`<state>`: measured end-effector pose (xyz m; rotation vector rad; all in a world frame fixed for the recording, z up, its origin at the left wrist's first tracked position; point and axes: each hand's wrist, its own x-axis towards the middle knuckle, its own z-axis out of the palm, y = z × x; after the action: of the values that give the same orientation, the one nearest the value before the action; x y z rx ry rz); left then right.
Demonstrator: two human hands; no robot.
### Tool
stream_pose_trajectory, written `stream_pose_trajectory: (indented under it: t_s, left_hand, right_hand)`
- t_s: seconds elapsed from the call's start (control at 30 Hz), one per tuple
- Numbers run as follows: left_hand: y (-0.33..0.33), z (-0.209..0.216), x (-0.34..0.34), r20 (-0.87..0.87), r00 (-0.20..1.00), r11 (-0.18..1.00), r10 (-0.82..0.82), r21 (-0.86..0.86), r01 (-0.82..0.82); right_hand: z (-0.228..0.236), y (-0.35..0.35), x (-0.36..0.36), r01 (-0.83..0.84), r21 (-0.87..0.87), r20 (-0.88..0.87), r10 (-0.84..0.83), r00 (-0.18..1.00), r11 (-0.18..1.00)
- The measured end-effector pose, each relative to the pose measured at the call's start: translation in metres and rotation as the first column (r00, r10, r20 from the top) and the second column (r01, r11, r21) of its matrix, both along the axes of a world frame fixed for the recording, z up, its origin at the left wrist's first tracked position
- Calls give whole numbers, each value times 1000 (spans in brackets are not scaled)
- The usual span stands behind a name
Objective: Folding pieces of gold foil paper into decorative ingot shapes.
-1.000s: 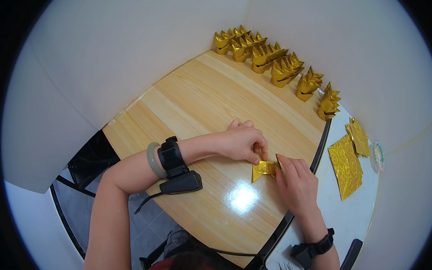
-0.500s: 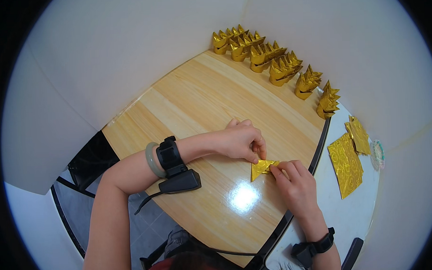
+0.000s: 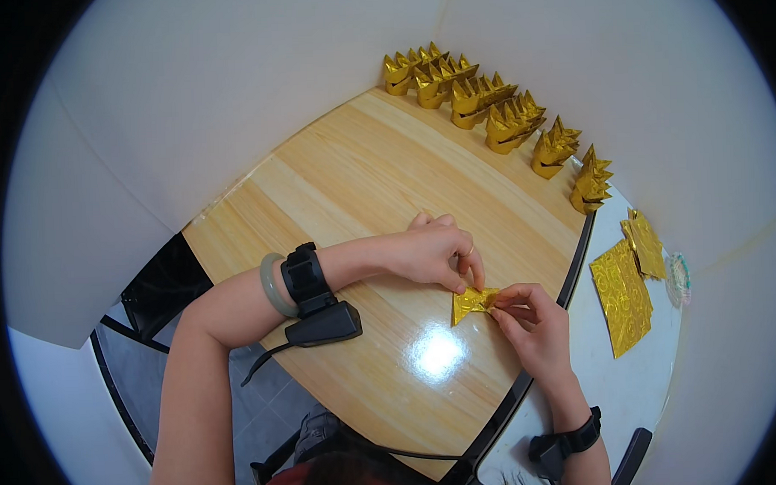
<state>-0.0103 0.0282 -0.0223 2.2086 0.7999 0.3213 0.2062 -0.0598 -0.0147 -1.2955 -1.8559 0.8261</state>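
Pale walls [image 3: 229, 86] meet behind our wood-grain table [image 3: 334, 176] in the head view, and a white table [image 3: 624, 392] adjoins it at 4 o'clock, past a black edge strip [image 3: 579, 244]. Taking the middle of the view as the dial's centre, we have a small folded piece of gold paper [image 3: 469, 305] at 4 o'clock, on the wooden top, with a point toward 6 o'clock. Our left hand [image 3: 440, 256] comes in from 9 o'clock and pinches the upper edge of the piece between thumb and fingertips; our right hand [image 3: 538, 327], at 4 o'clock, grips its right end the same way. We wear a pale green bangle [image 3: 272, 285] and a black wrist strap [image 3: 308, 279] on the left arm, with a black box [image 3: 324, 324] beside them at 7 o'clock, and another black strap [image 3: 566, 441] on the right wrist at 5. Six spiky gold paper crowns [image 3: 512, 123] stand upright in a row from 12 to 2 o'clock. Near 3 o'clock we see gold sheets [image 3: 623, 303], a smaller gold stack [image 3: 648, 246] touching them, and a round pastel object [image 3: 678, 279] just beside.
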Motion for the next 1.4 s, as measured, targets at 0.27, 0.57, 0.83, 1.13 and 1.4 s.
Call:
stream_pose_trajectory:
  t_s: [0.27,0.57,0.83,1.13,1.4]
  left_hand:
    - [-1,1,3,15,1000,1000,-4,27,3]
    - [-4,0,5,44,999,1000,5,8,-6]
    - [-4,3,9,-16,1000,1000,19,-17,-19]
    - [-8,-1,10,10,998,996,65,67,-65]
    - [-7,0,9,27,998,997,56,44,-57]
  right_hand:
    - [0,2,1,-37,10,116,35,993,999]
    - [-2,5,2,-151,385,360,2,933,910]
    - [4,1,1,-440,565,642,-36,766,698]
    - [3,0,1,-281,477,452,42,891,833]
    - [12,-3,-2,-397,424,559,110,822,814]
